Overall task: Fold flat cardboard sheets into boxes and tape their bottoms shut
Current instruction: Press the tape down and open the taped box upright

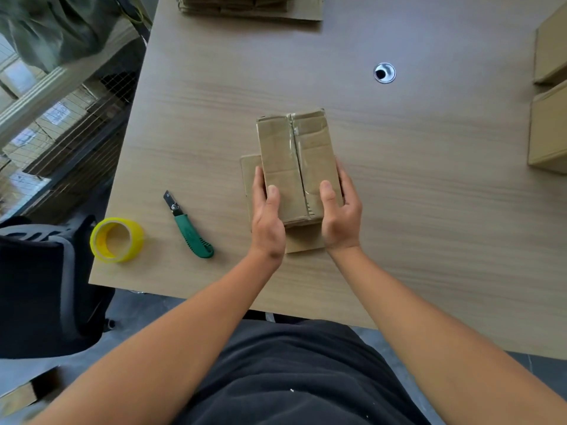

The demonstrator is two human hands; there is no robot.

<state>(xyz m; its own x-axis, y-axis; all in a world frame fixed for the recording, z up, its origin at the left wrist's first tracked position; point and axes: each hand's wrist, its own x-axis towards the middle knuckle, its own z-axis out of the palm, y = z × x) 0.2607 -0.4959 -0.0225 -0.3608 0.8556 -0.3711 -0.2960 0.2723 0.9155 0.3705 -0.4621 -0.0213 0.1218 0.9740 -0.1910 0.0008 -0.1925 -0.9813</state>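
A small brown cardboard box (pixel 294 161) stands on the wooden table (pixel 429 179) with its taped bottom facing up; clear tape runs along the centre seam. My left hand (pixel 266 216) grips its near left side, thumb on top. My right hand (pixel 339 214) grips the near right side, thumb on top as well. The box's loose flaps stick out flat underneath, at the left and toward me. A yellow roll of tape (pixel 117 239) lies near the table's left corner. A green-handled utility knife (pixel 187 227) lies between the roll and the box.
A stack of flat cardboard sheets (pixel 250 6) lies at the table's far edge. Folded boxes (pixel 549 96) stand at the right edge. A round cable hole (pixel 384 73) sits far right of centre. A dark chair (pixel 40 286) is left of the table.
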